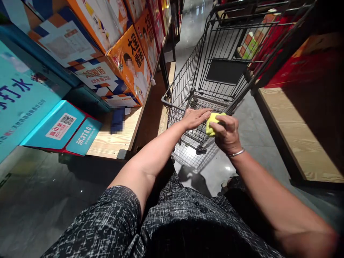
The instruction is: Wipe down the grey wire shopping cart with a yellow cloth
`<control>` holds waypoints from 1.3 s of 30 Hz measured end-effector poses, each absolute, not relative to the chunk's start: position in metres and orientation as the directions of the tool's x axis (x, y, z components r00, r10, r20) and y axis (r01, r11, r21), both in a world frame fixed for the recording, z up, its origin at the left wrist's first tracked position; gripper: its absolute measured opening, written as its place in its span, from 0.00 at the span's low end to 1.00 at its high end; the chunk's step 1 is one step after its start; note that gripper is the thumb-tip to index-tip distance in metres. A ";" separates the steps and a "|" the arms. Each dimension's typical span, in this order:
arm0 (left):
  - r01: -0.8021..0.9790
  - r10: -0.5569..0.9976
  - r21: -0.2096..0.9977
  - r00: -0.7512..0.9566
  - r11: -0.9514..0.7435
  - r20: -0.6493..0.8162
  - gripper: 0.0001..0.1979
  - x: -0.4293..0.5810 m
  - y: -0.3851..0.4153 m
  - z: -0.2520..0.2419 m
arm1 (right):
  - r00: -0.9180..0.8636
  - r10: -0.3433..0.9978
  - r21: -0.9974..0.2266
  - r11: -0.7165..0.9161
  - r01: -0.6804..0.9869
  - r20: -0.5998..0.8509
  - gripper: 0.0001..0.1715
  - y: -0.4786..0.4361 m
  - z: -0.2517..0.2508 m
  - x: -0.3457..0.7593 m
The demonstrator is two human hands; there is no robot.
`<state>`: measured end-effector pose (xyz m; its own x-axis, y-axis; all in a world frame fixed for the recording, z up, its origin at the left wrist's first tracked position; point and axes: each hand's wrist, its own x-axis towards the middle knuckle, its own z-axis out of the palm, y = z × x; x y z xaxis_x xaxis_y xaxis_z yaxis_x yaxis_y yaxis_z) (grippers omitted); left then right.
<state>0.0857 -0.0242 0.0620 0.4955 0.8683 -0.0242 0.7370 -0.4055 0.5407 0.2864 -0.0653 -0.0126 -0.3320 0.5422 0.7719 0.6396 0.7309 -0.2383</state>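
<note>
A crumpled yellow cloth (211,124) is bunched in my right hand (228,132), whose fingers are closed over it. The cloth is at the near rim of a dark wire shopping cart (185,107). My left hand (197,118) lies over the same rim, its fingers stretched out and pointing toward the cloth. Those fingertips come close to the cloth; whether they touch it I cannot tell. Part of the rim is hidden beneath both hands. A black panel (226,71) is fixed to the far end of the cart.
Orange and white printed boxes (131,64) are stacked on a wooden platform (107,141) at left, with a dark blue item (117,120) before them. A turquoise display (57,129) stands at its corner. Another wooden platform (292,132) borders the cart at right, near red boxes (301,70).
</note>
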 end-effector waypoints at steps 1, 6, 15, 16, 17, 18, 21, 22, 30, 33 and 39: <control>0.759 0.866 0.508 0.498 -0.407 -0.052 0.27 0.090 -0.025 0.063 | -0.295 0.510 -0.212 0.719 0.662 0.808 0.21 -0.070 -0.025 0.284; 0.818 0.861 0.400 0.494 -0.414 -0.121 0.29 0.090 -0.022 0.065 | -0.239 0.495 -0.223 0.703 0.675 0.835 0.18 -0.077 -0.078 0.268; 0.797 0.881 0.436 0.472 -0.417 -0.020 0.24 0.084 -0.015 0.057 | -0.404 0.797 -0.417 0.586 0.694 0.448 0.13 -0.092 -0.159 0.268; 0.795 0.886 0.447 0.464 -0.410 -0.014 0.23 0.084 -0.014 0.056 | -0.405 0.813 -0.447 0.573 0.687 0.418 0.13 -0.091 -0.163 0.269; 0.794 0.891 0.456 0.455 -0.401 -0.008 0.22 0.083 -0.013 0.055 | -0.410 0.823 -0.472 0.564 0.678 0.393 0.13 -0.088 -0.166 0.269; 0.795 0.897 0.464 0.443 -0.392 -0.002 0.22 0.083 -0.013 0.055 | -0.420 0.827 -0.494 0.560 0.665 0.372 0.13 -0.085 -0.166 0.269; 0.799 0.918 0.487 0.397 -0.353 0.013 0.20 0.081 -0.010 0.053 | -0.495 0.804 -0.548 0.590 0.593 0.330 0.15 -0.077 -0.157 0.269; 0.800 0.924 0.495 0.383 -0.339 0.015 0.20 0.081 -0.010 0.053 | -0.512 0.795 -0.560 0.598 0.574 0.324 0.16 -0.075 -0.151 0.268; 0.795 0.932 0.516 0.363 -0.318 0.016 0.21 0.072 -0.016 0.053 | -0.013 0.793 -0.637 0.500 0.587 0.610 0.28 -0.080 -0.066 0.271; 0.796 0.928 0.504 0.373 -0.334 0.026 0.23 0.065 -0.023 0.054 | 0.090 0.666 -0.544 0.515 0.662 0.740 0.25 -0.077 -0.041 0.271; 0.785 0.920 0.500 0.387 -0.365 0.063 0.24 0.048 -0.030 0.050 | -0.161 0.877 -0.519 0.406 0.752 0.452 0.25 -0.095 -0.105 0.244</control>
